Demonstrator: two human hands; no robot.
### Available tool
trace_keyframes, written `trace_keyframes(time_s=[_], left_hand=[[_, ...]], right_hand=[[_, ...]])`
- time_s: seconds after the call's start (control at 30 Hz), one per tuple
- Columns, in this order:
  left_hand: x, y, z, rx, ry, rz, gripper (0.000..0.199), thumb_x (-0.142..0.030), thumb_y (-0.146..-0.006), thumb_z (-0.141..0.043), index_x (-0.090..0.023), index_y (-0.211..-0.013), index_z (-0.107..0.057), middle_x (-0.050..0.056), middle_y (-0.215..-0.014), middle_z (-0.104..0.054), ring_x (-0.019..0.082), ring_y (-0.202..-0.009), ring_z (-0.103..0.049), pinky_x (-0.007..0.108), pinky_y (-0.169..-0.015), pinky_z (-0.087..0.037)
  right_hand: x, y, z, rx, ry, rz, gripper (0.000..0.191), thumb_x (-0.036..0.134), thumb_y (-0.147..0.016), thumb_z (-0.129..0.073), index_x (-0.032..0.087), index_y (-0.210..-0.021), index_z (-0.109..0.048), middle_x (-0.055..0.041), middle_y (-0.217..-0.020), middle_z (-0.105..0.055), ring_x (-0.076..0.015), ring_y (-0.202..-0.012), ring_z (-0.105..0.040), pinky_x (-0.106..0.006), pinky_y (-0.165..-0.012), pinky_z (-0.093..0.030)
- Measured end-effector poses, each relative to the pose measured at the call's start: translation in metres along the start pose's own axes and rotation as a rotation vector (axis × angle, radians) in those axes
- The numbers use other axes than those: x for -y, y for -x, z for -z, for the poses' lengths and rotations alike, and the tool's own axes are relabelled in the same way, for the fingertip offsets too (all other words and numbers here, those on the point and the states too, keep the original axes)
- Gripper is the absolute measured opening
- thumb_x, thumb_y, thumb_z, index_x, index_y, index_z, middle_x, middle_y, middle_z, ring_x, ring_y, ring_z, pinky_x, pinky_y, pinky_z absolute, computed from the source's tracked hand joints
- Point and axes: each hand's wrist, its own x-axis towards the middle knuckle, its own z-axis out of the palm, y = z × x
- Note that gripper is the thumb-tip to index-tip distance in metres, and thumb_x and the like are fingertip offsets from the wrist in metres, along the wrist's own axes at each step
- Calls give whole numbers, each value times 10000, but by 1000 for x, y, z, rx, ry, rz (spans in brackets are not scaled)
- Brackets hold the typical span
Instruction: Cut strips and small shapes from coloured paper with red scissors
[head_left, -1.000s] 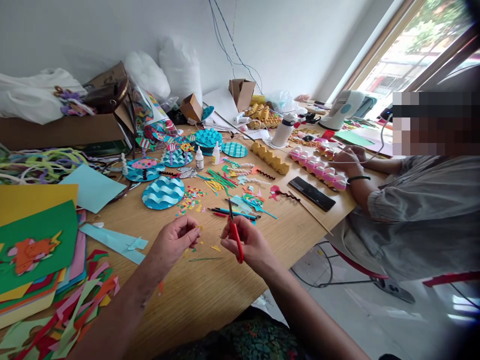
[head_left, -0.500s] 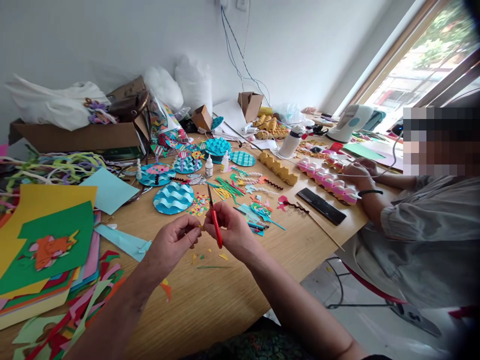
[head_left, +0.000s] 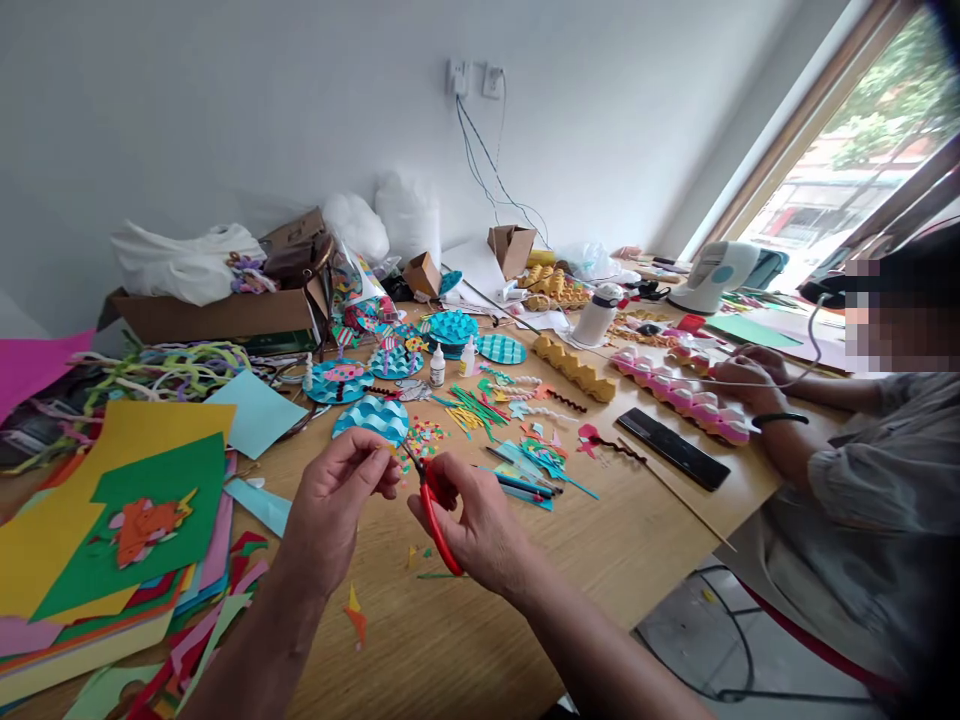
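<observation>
Red-handled scissors (head_left: 442, 540) are in my right hand (head_left: 480, 515), with thumb and fingers round the handles. Their dark blades point up and left, close to my left fingertips. My left hand (head_left: 334, 500) is closed in a pinch on a tiny yellow paper piece (head_left: 392, 450), mostly hidden by the fingers. Just beyond the hands lies a round blue disc with wavy pale strips (head_left: 371, 418), beside scattered paper confetti (head_left: 426, 440). Below my hands, small yellow and orange scraps (head_left: 355, 615) lie on the wooden table (head_left: 420, 660).
Stacked coloured paper (head_left: 165, 500) and paper offcuts fill the left side. Two small glue bottles (head_left: 437, 366) stand behind the disc. To the right are a black phone-like slab (head_left: 673, 448), a thin stick (head_left: 690, 503) and pink egg-carton strips (head_left: 679, 395), where another person's hands (head_left: 754, 380) work.
My right hand has turned the scissors, so the blades now tip toward my left fingertips instead of pointing up. The hands sit farther apart at the wrists, and the view has shifted upward and left.
</observation>
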Motion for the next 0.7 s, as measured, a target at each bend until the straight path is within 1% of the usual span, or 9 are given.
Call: trace_keyframes(time_s=[0.1,0.23,0.43,0.7], left_hand=[[-1,2,-2,-19,33,-16,87,-271,-720,-629,-186,-699,-620,-14,-652,-601,115,-599,-544,217,-551,-449],[-3,4,-3,-37,53,-5,97,-281,-707,-644,-184,-709,-637,-4,-705,-614,126,-640,-569,221,-563,-467],[-3,3,-2,-6,54,-9,82,-268,-724,-638,-190,-699,-642,-7,-730,-619,126,-671,-573,221,-587,-483],[-4,5,-1,20,44,8,85,-274,-719,-642,-192,-697,-650,0,-723,-627,133,-668,-577,228,-589,-486]], right_hand=[[5,1,-1,28,51,5,214,319,-774,-524,190,-664,-394,45,-570,-404,-84,-523,-334,-209,-510,-270],[9,-1,-1,51,85,-2,195,314,-771,-527,188,-672,-415,42,-570,-424,-82,-514,-343,-206,-498,-259],[8,-2,-2,42,105,6,165,318,-773,-540,185,-717,-460,39,-567,-457,-82,-503,-372,-205,-486,-240],[9,-1,3,38,145,39,179,329,-794,-523,183,-703,-471,36,-555,-465,-76,-474,-339,-210,-472,-216]])
